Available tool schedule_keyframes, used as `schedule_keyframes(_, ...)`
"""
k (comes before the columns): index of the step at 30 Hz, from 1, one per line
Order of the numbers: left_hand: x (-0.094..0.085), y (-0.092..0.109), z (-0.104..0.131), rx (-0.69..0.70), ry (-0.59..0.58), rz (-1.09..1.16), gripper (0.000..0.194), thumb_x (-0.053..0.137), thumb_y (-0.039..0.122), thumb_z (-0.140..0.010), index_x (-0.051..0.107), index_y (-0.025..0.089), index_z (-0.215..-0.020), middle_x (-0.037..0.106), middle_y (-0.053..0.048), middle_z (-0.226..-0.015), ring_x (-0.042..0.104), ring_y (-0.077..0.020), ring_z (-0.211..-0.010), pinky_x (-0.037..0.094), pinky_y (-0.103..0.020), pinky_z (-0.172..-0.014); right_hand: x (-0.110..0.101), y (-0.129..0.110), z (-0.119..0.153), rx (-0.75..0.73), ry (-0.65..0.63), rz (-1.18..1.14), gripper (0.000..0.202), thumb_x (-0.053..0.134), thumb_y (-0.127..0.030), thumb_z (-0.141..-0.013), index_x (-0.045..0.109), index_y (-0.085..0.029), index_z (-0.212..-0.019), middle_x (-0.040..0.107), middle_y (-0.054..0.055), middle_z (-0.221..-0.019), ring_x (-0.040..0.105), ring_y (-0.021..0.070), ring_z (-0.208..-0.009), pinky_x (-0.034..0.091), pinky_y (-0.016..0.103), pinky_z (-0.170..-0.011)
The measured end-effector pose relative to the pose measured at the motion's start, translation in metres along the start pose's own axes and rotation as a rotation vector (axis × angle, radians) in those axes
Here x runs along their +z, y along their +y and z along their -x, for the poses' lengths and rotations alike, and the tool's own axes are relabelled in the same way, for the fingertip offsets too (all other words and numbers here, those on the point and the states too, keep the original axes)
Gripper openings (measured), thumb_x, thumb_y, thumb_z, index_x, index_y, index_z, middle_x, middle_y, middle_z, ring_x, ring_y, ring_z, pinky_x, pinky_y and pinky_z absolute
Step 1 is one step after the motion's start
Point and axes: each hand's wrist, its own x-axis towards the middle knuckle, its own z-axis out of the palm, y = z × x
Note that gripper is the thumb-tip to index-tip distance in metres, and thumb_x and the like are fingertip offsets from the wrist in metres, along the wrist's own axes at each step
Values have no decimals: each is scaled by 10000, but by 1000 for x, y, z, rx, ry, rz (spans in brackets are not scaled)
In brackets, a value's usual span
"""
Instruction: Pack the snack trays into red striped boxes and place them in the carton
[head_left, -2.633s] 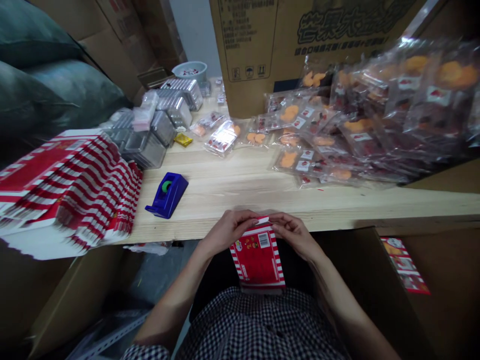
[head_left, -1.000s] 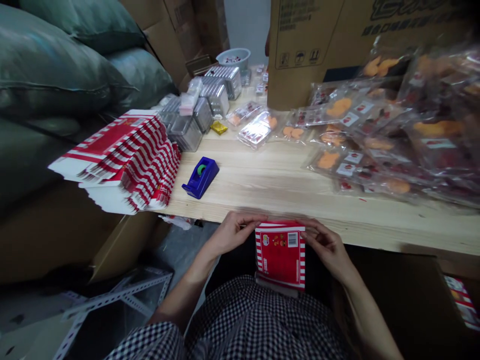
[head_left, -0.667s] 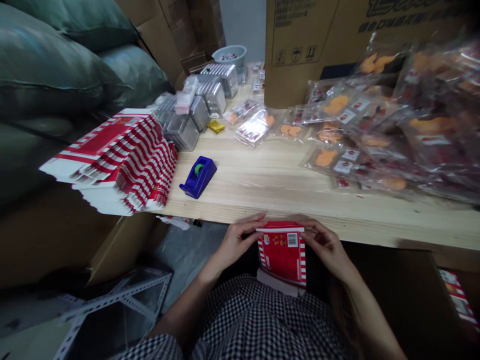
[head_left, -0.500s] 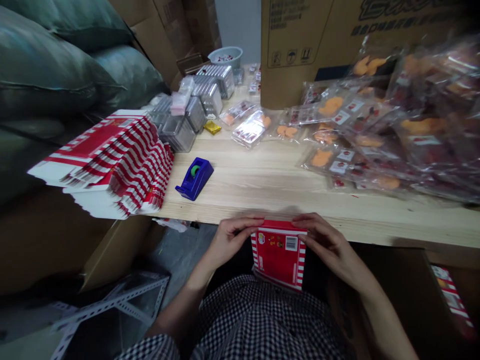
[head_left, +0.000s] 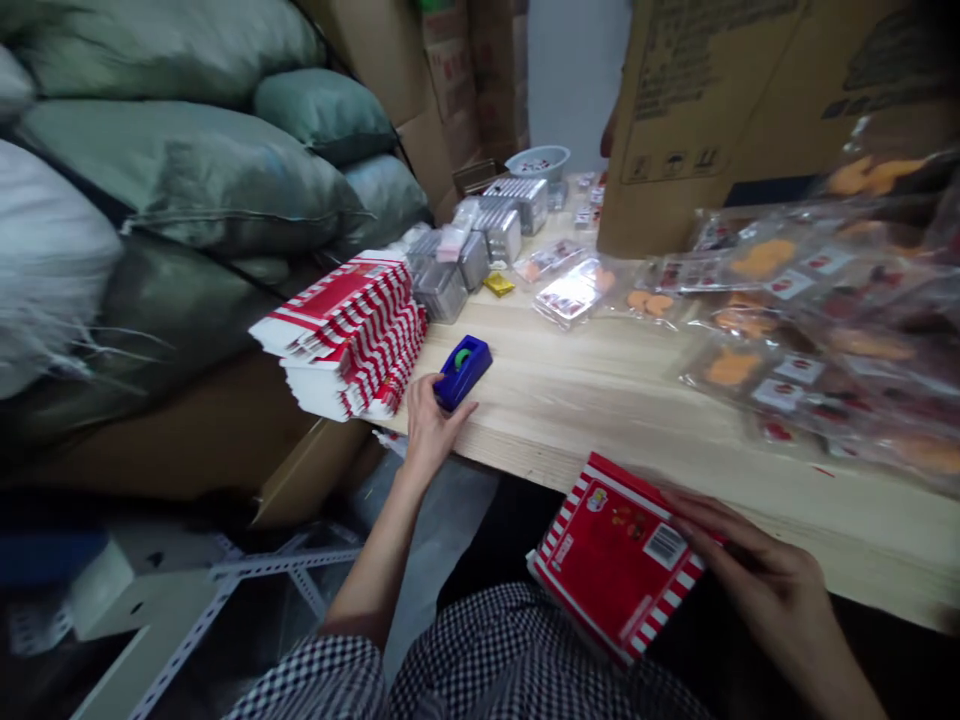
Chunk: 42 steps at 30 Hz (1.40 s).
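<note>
My right hand (head_left: 765, 570) grips the red and white striped cardboard box (head_left: 616, 550) by its right upper edge, fingers on top and thumb on the printed face. The box is tilted over my lap, its barcode side towards me. At the table's front edge, my left hand (head_left: 431, 425) reaches to the front end of a blue tape dispenser (head_left: 472, 362) with a green core. Its thumb and fingers are spread around that end; whether they pinch any tape does not show. Left of the dispenser lies a stack of folded red and white boxes (head_left: 352, 330).
Clear plastic cases (head_left: 442, 290) and a yellow packet (head_left: 499, 285) lie behind the dispenser, near a pale bowl (head_left: 536, 162). Bagged orange pieces (head_left: 750, 270) pile up on the right before a large carton (head_left: 675, 120). Green sacks (head_left: 187, 180) rise at left.
My left hand has let go of the box and moved left to the tape dispenser. The box, now in my right hand alone, has turned and tilted. My view has swung left.
</note>
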Motion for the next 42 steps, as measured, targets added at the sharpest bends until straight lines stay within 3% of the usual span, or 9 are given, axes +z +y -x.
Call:
schedule_keyframes(6,-9,-42,-46,-240,-85,-15,463,846,367,-669,608,192,-1026,562,-123,-1207,455,-342,-1280,383,-490,-1063,3,9,-5,32,-35,-29,250,722,-417,-837,822,-288,-1027,778,54,-1163,719,297,-1129,552,432,-1043)
schedule_keyframes(11,-21,-50,-64,-427,-317,214,407,803,545,-656,631,182,-722,607,-23,-708,619,-217,-749,517,-343,-691,3,8,-4,-8,-24,4,237,709,-402,-837,821,-315,-1027,777,37,-1165,736,294,-1094,577,425,-1008)
schedule_keyframes(14,-23,-53,-68,-517,-363,354,476,783,608,-633,664,161,-746,641,-26,-683,595,-164,-636,525,-309,-611,4,4,-4,-33,-38,-1,219,698,-381,-844,819,-340,-1022,784,21,-1145,739,282,-1090,578,409,-1005)
schedule_keyframes(21,-26,-48,-55,-560,-236,583,457,794,545,-616,653,137,-766,723,-147,-1076,678,-217,-898,591,-374,-743,15,-7,-3,-74,-31,3,224,711,-327,-840,812,-330,-1039,787,12,-1143,737,241,-1097,560,335,-1019)
schedule_keyframes(30,-17,-60,-7,-440,32,471,274,758,370,-711,614,147,-644,710,-123,-1070,640,-223,-1030,508,-390,-964,31,-11,3,-41,-44,-42,193,720,-325,-865,804,-301,-1037,781,44,-1142,727,258,-1095,584,408,-994)
schedule_keyframes(35,-23,-1,30,-351,102,444,181,717,349,-820,712,174,-867,698,-49,-945,633,-185,-950,507,-308,-903,43,-24,6,-51,-97,-39,216,652,-285,-936,765,-309,-1119,739,52,-1210,680,236,-1157,552,416,-1009)
schedule_keyframes(37,-19,43,54,-334,-22,574,183,691,351,-873,725,175,-909,703,-20,-802,653,-159,-781,533,-289,-816,49,-30,4,-72,-76,-16,227,618,-272,-958,751,-304,-1139,730,57,-1217,672,237,-1160,540,439,-1013)
schedule_keyframes(40,-5,105,91,-491,-258,869,197,721,347,-867,753,172,-952,749,-35,-792,688,-152,-705,565,-273,-733,57,-40,2,-116,-60,12,248,585,-236,-975,729,-313,-1162,720,55,-1221,666,233,-1161,541,452,-998)
schedule_keyframes(42,9,132,106,-585,-334,1007,359,759,322,-837,713,194,-1169,759,-29,-807,700,-144,-694,576,-264,-721,60,-45,3,-150,-72,31,268,575,-209,-976,716,-320,-1175,715,55,-1213,667,230,-1149,554,445,-973)
